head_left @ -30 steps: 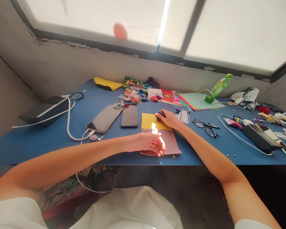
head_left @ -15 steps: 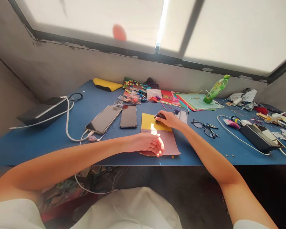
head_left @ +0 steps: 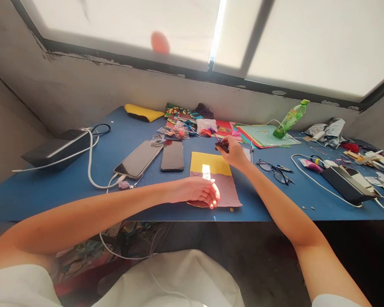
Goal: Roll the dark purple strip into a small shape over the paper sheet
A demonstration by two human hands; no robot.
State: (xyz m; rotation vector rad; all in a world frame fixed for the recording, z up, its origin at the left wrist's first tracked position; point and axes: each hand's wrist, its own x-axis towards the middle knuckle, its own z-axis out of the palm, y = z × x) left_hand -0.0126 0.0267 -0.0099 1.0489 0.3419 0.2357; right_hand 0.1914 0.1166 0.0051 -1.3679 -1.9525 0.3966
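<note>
My left hand [head_left: 201, 192] rests with curled fingers on a mauve paper sheet [head_left: 225, 192] near the front edge of the blue table [head_left: 51, 187]. A yellow sheet [head_left: 210, 163] lies just behind the mauve one. Above the yellow sheet's far right corner, my right hand [head_left: 232, 152] is lifted a little and pinches a small dark object [head_left: 222, 146] that I cannot name.
Two phones [head_left: 140, 159] [head_left: 173, 155] lie left of the sheets, one on a white cable [head_left: 91, 164]. Glasses [head_left: 275, 167], a clear ruler, coloured papers [head_left: 262, 137], a green bottle [head_left: 288, 118], small bags of craft bits and a black box [head_left: 348, 183] crowd the back and right.
My right hand has lifted the small dark object off the yellow sheet and moved it back and right. My left hand has stayed on the mauve sheet.
</note>
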